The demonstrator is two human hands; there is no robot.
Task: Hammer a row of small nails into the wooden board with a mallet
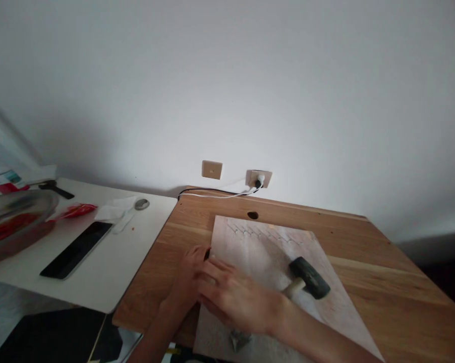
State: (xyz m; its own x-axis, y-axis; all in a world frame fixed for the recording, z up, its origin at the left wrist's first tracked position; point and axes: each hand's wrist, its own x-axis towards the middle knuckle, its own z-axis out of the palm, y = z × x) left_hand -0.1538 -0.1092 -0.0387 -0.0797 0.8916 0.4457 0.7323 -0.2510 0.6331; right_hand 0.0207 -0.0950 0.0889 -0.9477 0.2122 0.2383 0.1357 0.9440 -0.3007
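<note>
A pale stone-like slab (pixel 265 247) lies on a wooden table (pixel 382 272). My left hand (pixel 187 277) rests at the slab's left edge with fingers curled around a small dark object I cannot make out. My right hand (pixel 235 297) lies across the slab and over my left hand, fingers stretched toward the same spot. A mallet with a dark head (pixel 309 277) and pale handle lies on the slab just right of my right wrist. A small grey piece (pixel 238 340) sits under my right forearm.
A white table (pixel 110 262) to the left carries a black phone (pixel 76 249), a crumpled tissue (pixel 117 209), a red packet (pixel 74 210), a small round disc (pixel 141 204) and a bowl (pixel 11 222). White and black cables run to a wall socket (pixel 258 179).
</note>
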